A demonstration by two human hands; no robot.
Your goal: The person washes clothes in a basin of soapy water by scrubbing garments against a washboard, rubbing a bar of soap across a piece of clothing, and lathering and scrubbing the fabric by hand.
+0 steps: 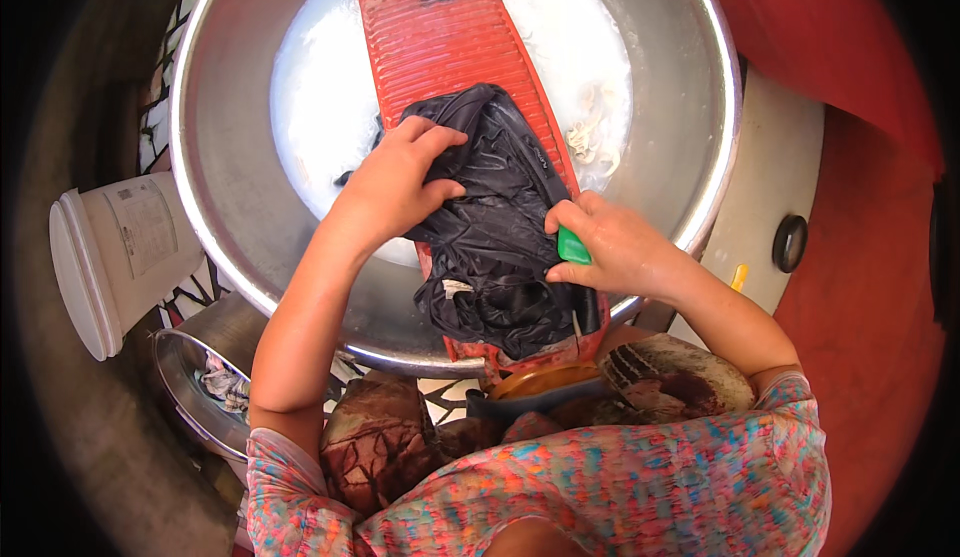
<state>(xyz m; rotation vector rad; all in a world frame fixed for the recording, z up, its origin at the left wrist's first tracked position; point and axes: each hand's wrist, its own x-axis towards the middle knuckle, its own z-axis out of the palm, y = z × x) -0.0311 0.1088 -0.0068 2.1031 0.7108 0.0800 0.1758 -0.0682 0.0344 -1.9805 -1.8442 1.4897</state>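
Note:
A wet black garment point(495, 219) lies bunched over the lower part of a red ridged washboard point(450, 47), with a pale tag showing in its folds. The washboard leans in a large metal basin point(675, 107) of whitish water. My left hand point(405, 182) rests on the garment's left side, thumb and fingers spread; whether it pinches cloth is unclear. My right hand point(607, 242) holds a green object point(572, 245), perhaps a brush or a bar of soap, against the garment's right edge. Light strips of cloth point(592, 137) float in the water to the right.
On the left lie a white lidded bucket point(135, 242) with a label and a metal pot point(202, 362) holding patterned cloth. A pale surface with a round black knob point(790, 243) and a yellow piece point(739, 277) is at the right. An orange rim point(544, 381) shows below the washboard.

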